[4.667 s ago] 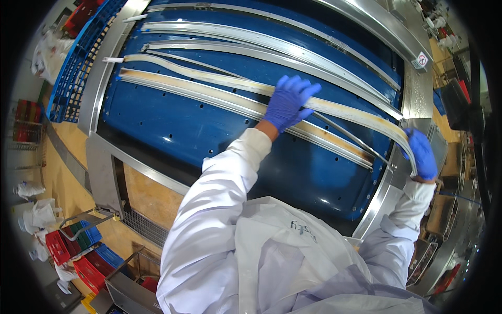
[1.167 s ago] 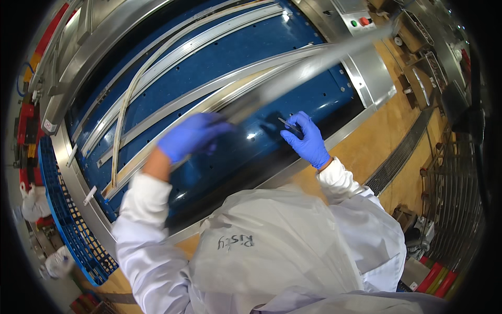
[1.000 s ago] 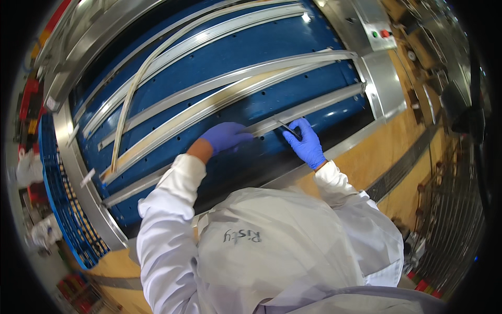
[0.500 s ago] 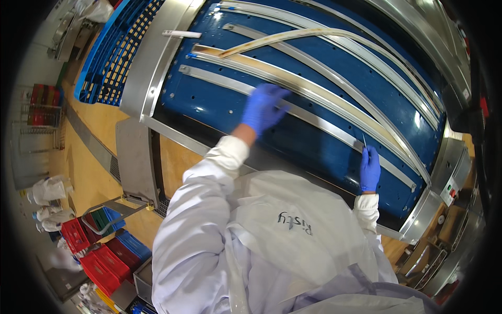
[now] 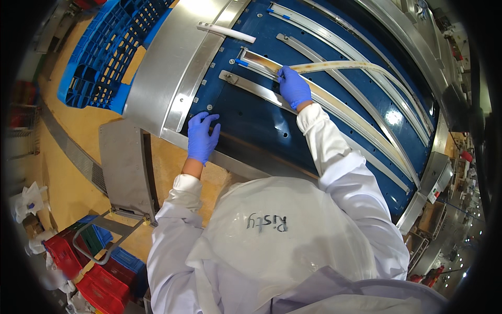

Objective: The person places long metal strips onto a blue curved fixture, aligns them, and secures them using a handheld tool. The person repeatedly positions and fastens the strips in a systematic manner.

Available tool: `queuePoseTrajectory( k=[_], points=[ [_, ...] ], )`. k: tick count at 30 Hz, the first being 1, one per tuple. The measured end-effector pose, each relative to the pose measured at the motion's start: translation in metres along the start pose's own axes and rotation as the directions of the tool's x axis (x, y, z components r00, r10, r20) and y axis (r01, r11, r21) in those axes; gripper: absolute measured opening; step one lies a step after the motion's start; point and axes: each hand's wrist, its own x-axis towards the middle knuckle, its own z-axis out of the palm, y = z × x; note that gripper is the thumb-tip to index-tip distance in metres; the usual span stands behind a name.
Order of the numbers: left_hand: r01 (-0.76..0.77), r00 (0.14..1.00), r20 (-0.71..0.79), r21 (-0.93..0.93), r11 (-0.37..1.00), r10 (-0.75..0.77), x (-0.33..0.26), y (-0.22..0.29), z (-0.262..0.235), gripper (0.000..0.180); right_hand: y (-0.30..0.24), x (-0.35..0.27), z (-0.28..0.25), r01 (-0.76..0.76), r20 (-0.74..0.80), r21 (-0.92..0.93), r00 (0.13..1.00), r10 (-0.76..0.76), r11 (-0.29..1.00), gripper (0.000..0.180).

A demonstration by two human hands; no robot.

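Blue gloves cover both hands over a big blue machine bed (image 5: 251,118) crossed by long steel rails. The right hand (image 5: 294,86) is curled, fingertips pinching the near end of a pale, brown-stained strip (image 5: 334,65) that arcs up off its rail (image 5: 293,76) and runs away to the far right. The left hand (image 5: 203,137) lies with fingers spread and holds nothing, braced on the steel edge (image 5: 172,73) at the bed's near-left corner. With only one end held and the rest bowed in the air, the strip looks springy: it could snap out of the pinch, whip back or kink if pulled off-line. Its soiled face could smear the bed. Leaning far over, the person depends on that left brace; a slip on smooth steel might cost balance.
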Motion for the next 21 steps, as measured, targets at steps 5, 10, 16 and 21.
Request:
queuePoseTrajectory(
  k=[5,10,16,21],
  points=[
    [0.063,0.997,0.039,-0.073,0.995,-0.060,-0.003,-0.028,-0.017,0.029,-0.021,0.024,0.013,-0.012,-0.004,-0.045,1.000,0.012,0.999,0.014],
    [0.072,0.991,0.117,-0.092,0.993,-0.061,0.004,-0.031,-0.018,0.028,-0.036,0.027,0.005,-0.037,0.041,-0.119,0.998,0.042,0.992,0.013],
    [0.071,0.987,0.151,-0.075,0.995,-0.059,0.011,-0.028,-0.019,0.027,-0.039,0.031,0.002,-0.017,0.018,-0.125,1.000,0.020,0.992,0.015],
    [0.070,0.988,0.145,-0.095,0.993,-0.056,0.012,-0.028,-0.020,0.027,-0.017,0.074,-0.011,0.012,0.297,-0.130,0.954,0.027,0.991,0.017]
  ],
)
